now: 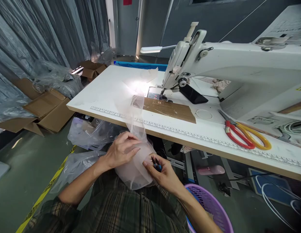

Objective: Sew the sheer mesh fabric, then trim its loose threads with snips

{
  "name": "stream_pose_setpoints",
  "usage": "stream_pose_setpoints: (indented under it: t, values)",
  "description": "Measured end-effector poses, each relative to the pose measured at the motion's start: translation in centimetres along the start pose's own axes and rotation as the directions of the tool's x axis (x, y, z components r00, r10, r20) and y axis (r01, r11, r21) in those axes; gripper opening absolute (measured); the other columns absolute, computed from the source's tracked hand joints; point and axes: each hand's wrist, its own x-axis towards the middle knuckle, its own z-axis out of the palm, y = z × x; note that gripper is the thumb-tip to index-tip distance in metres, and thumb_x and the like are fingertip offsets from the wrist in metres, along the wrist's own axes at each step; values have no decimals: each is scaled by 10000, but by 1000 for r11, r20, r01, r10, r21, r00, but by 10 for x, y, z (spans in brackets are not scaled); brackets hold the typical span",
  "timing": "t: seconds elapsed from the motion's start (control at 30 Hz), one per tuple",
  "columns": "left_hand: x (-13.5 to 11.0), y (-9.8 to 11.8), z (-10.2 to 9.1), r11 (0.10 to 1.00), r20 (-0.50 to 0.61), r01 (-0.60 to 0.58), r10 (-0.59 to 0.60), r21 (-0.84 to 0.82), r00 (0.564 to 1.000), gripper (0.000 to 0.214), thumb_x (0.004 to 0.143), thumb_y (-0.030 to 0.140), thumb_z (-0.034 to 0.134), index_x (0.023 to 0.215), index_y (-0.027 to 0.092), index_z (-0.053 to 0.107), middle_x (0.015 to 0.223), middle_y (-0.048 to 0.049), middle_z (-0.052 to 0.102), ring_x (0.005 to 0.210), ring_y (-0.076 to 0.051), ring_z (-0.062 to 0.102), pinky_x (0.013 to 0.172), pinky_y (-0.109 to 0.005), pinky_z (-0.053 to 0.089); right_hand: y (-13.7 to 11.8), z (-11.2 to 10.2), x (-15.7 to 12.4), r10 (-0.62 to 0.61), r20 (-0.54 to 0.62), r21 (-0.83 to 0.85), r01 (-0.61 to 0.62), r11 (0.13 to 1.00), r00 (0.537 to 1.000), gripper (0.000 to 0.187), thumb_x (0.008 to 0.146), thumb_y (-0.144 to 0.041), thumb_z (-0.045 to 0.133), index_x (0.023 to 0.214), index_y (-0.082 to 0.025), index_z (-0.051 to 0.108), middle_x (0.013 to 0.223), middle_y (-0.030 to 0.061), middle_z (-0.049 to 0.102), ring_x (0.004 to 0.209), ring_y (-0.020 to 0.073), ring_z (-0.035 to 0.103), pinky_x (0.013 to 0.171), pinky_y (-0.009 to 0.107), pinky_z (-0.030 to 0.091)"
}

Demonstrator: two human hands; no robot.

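Head view, the only 1. My right hand (162,170) grips small snips (156,164), thumb at the edge of the sheer cloth (133,171). My left hand (122,149) is on the cloth, thumb and finger close; can't tell if they pinch it. Cloth bunched at my lap, 1 end up on the tabletop (102,85), left of the sewing machine (238,58). Looks mid-job: cloth clear of the needle (161,94), snips ready. Can't tell which seams or trims are done; some handwork seems left. Scissors (233,123) lie unused.
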Motion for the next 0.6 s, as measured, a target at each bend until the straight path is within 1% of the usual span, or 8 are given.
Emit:
stream_pose_setpoints:
  t: [0.07,0.1,0.17,0.27,0.37,0.47,0.53,0.6]
  values:
    - [-3,-4,6,989,-18,-148,148,23,989,248,878,277,585,1038,131,703,962,-122,677,903,-200,630,803,-340,500,11,-12,-3,34,-51,-90,-38,995,998,372,840,-512,562,683,-176,538,620,-18,482,556,114,422,510,230,375]
    - [-6,-7,10,979,29,-202,202,-8,979,288,866,326,604,1050,125,697,992,-131,680,916,-205,633,817,-345,498,16,-18,-3,53,-77,-149,-64,987,996,361,838,-509,559,710,-172,563,620,-12,507,554,121,441,510,235,381]
    - [-14,-13,20,966,183,-251,259,-65,948,461,811,471,648,1121,130,671,1130,-158,662,1015,-245,621,902,-390,473,23,-28,-2,75,-166,-263,-118,958,983,354,839,-509,547,791,-164,608,604,-5,549,527,133,469,490,244,380]
    - [-28,-23,38,979,394,-206,186,7,900,693,741,608,655,1269,163,589,1370,-182,527,1233,-335,499,1055,-512,348,18,-36,7,-3,-330,-337,-115,934,944,396,850,-531,520,859,-155,643,622,19,603,512,146,503,470,250,386]
    - [-38,-31,54,977,481,-193,127,90,868,728,740,624,644,1312,183,553,1409,-179,491,1279,-371,447,1078,-566,303,0,-32,23,-81,-365,-309,-39,950,927,434,844,-550,524,880,-143,671,658,45,643,557,165,561,519,262,441]
    - [-41,-32,61,966,434,-237,169,108,885,712,734,603,659,1291,171,567,1373,-173,527,1275,-372,457,1093,-546,306,-14,-22,42,-115,-382,-282,2,959,917,426,794,-544,601,906,-144,695,724,67,695,633,195,622,610,290,491]
    - [-38,-29,56,950,340,-295,246,100,908,681,747,605,643,1250,150,587,1299,-173,585,1238,-341,501,1089,-517,331,-17,-14,54,-139,-408,-274,25,961,902,394,778,-521,629,873,-147,709,744,72,709,670,210,640,642,301,499]
    - [-31,-23,43,926,197,-368,346,88,917,584,793,564,615,1189,134,605,1173,-168,655,1133,-291,581,1040,-489,394,-17,-8,60,-175,-419,-256,69,964,891,356,795,-488,613,805,-145,710,708,64,696,655,205,632,631,296,493]
